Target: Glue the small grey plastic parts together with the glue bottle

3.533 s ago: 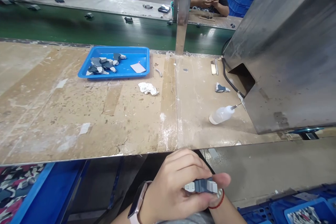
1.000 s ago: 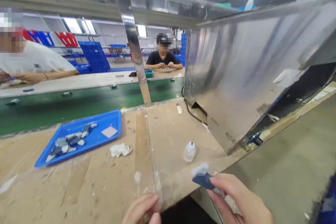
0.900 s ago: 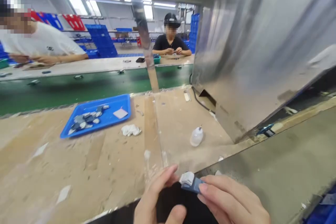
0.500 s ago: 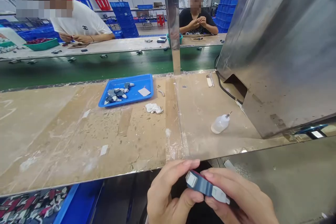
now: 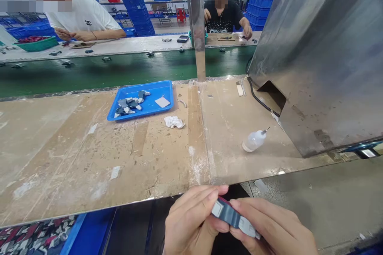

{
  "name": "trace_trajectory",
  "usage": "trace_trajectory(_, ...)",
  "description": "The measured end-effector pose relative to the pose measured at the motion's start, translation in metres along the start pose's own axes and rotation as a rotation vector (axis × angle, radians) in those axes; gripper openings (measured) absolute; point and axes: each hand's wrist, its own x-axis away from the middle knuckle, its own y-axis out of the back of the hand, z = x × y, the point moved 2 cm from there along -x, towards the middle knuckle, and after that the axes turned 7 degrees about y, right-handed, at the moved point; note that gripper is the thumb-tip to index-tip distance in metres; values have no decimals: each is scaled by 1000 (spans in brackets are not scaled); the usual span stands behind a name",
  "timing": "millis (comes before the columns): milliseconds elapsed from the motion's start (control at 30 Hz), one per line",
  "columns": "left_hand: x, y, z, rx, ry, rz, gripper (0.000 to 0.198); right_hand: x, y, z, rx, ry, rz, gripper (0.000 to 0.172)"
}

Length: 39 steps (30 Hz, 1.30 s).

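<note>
Between my two hands, just in front of the table's near edge, is a small dark blue and light grey plastic piece (image 5: 229,214) with a dark red strip along its far side. My left hand (image 5: 194,217) pinches its left end, by a pale square face. The fingers of my right hand (image 5: 269,223) are closed around its light grey right end. Similar blue and grey pieces (image 5: 129,104) lie heaped in a blue tray (image 5: 143,116) on the table, beside a pale flat square (image 5: 162,102).
A squeeze bottle (image 5: 254,141) with a thin nozzle leans on the table at right, near a metal housing (image 5: 323,87). Crumpled white tissue (image 5: 173,122) lies below the tray. A conveyor (image 5: 119,72) carries small parts; two people work behind it. A blue bin (image 5: 86,231) of pieces stands lower left.
My left fingers have closed in around the piece, which stays in both hands. The view has shifted slightly. The person opposite has parted their hands, one reaching down to the bench.
</note>
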Motion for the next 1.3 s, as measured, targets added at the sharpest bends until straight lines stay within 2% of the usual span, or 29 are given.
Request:
trace_trajectory(133,-3,5,6,-78,58,45,30,2,-19,-4,1,-25,-74,25)
trace_trajectory(233,-7,11,14,-215,196,36,17,1,-40,-10,20,-40,-178,22)
trace_trajectory(333,-13,19,24,-316,307,42,11,3,-55,-20,2,-53,-143,21)
trace_trajectory(400,-18,25,30,-377,294,31,13,11,-53,-29,30,-94,-139,22)
trace_trajectory(467,-22,30,36,-456,242,43,13,21,-44,-42,91,-180,-187,16)
trace_trajectory(567,-25,30,43,-525,215,161,13,32,-27,-58,158,-329,-261,1)
trace_trajectory(633,-25,28,47,-528,251,236,16,33,-22,-63,144,-353,-258,3)
trace_trajectory(767,-21,26,51,-492,283,295,18,29,-32,-58,-8,-273,-123,6)
trace_trajectory(833,-19,26,50,-485,279,283,20,30,-39,-59,-30,-322,-161,10)
trace_trajectory(900,-16,26,49,-483,284,261,22,34,-40,-66,-41,-468,-361,21)
trace_trajectory(967,-15,24,46,-479,304,247,23,35,-37,-77,-74,-618,-580,41)
trace_trajectory(1000,-14,23,45,-481,318,249,24,34,-34,-83,-100,-665,-639,52)
trace_trajectory(1067,-13,20,44,-494,334,257,27,27,-29,-94,-138,-689,-647,69)
trace_trajectory(1200,-12,18,40,-523,333,263,48,15,-24,-109,-178,-679,-549,88)
trace_trajectory(1300,-9,18,41,-501,368,284,43,12,-24,-115,-189,-716,-454,99)
